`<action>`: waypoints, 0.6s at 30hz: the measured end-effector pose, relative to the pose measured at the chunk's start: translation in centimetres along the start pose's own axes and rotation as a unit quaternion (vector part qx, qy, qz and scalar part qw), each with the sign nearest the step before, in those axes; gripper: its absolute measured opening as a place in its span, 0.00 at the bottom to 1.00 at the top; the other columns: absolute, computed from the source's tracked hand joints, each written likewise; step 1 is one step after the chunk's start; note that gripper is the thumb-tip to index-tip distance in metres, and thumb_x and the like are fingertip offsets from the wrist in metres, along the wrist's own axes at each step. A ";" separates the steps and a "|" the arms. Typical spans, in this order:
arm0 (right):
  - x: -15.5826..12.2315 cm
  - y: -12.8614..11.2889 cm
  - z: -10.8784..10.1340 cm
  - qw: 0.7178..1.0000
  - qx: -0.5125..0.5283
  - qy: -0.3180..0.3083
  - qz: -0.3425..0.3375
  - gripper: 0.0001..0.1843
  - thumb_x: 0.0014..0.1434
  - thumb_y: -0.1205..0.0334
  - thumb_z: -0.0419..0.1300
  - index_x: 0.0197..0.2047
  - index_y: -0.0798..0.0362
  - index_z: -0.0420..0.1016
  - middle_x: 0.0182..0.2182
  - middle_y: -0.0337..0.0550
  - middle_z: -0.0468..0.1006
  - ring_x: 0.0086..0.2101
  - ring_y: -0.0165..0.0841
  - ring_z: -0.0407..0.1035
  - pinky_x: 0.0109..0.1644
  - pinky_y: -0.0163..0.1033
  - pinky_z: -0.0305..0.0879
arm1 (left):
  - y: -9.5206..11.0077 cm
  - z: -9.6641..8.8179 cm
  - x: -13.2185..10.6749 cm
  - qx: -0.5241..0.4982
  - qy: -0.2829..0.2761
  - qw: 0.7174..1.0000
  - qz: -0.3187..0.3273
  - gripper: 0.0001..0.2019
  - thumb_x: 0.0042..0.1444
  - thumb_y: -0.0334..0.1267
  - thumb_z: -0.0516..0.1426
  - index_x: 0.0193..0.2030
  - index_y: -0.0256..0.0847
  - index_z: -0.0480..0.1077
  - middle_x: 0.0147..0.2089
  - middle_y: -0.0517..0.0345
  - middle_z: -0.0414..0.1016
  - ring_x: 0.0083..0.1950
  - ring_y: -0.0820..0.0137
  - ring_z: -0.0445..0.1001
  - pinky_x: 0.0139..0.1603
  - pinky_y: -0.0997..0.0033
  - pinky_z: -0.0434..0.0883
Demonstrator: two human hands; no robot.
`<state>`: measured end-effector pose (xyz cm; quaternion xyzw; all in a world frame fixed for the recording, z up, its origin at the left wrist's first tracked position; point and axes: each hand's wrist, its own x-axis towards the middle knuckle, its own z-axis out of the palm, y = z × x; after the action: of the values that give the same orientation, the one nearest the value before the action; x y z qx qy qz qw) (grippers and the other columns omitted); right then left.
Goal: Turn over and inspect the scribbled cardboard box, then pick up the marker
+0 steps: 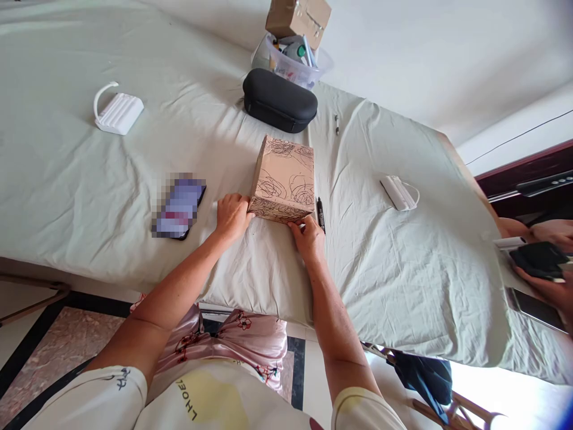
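Note:
A small brown cardboard box (286, 170) covered in black scribbled loops sits on the cloth in front of me. At its near left corner, my left hand (233, 218) grips the edge, fingers curled and thumb at the front. The fingers of my right hand (308, 237) are bent together against the lower front edge, towards the right corner. Just right of the box lies a black marker (320, 214), partly beside my right hand. The underside of the box is hidden.
A pale green cloth (367, 269) covers the table. Around the box lie a phone (179, 206), a black zipped case (280, 100), a pen (337, 125) and two white devices (120, 113). A plastic basket (290, 67) stands behind. Another person's hand (544, 286) is at the right.

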<state>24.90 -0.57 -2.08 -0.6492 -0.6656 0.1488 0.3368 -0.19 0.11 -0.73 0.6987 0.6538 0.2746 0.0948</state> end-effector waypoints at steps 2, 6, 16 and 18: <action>-0.1 0.0 0.3 1.000 -0.009 0.012 -0.006 0.11 0.59 0.49 0.61 0.35 0.47 0.70 0.34 0.42 0.80 0.32 0.35 0.69 0.38 0.42 0.64 | 0.2 0.0 -0.2 0.006 0.008 1.000 -0.002 0.11 0.58 0.34 0.72 0.41 0.43 0.74 0.47 0.44 0.81 0.54 0.47 0.79 0.53 0.51 0.73; -0.2 -0.1 0.5 1.000 -0.011 0.015 0.005 0.13 0.58 0.48 0.63 0.34 0.46 0.68 0.34 0.40 0.80 0.31 0.35 0.69 0.39 0.42 0.65 | 0.8 -0.1 -0.4 0.019 0.005 1.000 -0.017 0.15 0.56 0.38 0.74 0.44 0.42 0.75 0.51 0.42 0.82 0.58 0.45 0.78 0.56 0.50 0.72; -1.1 -1.5 2.1 0.989 0.035 0.147 -0.003 0.35 0.53 0.41 0.73 0.55 0.47 0.65 0.42 0.37 0.74 0.31 0.29 0.65 0.39 0.40 0.68 | 1.2 2.4 -0.8 -0.075 0.139 0.987 -0.002 0.31 0.50 0.58 0.77 0.43 0.44 0.65 0.41 0.53 0.78 0.44 0.56 0.81 0.43 0.62 0.71; -1.2 -1.8 2.4 0.986 0.014 0.169 -0.002 0.36 0.52 0.41 0.74 0.55 0.46 0.65 0.41 0.36 0.71 0.33 0.30 0.64 0.42 0.42 0.68 | 1.5 2.6 -0.9 -0.067 0.139 0.988 -0.014 0.32 0.48 0.59 0.78 0.42 0.44 0.64 0.41 0.52 0.78 0.44 0.54 0.81 0.43 0.61 0.71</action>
<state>21.94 -1.33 -2.99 -0.6586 -0.5985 0.0459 0.4538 2.45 -0.39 -2.39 0.6369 0.6503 0.4107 0.0537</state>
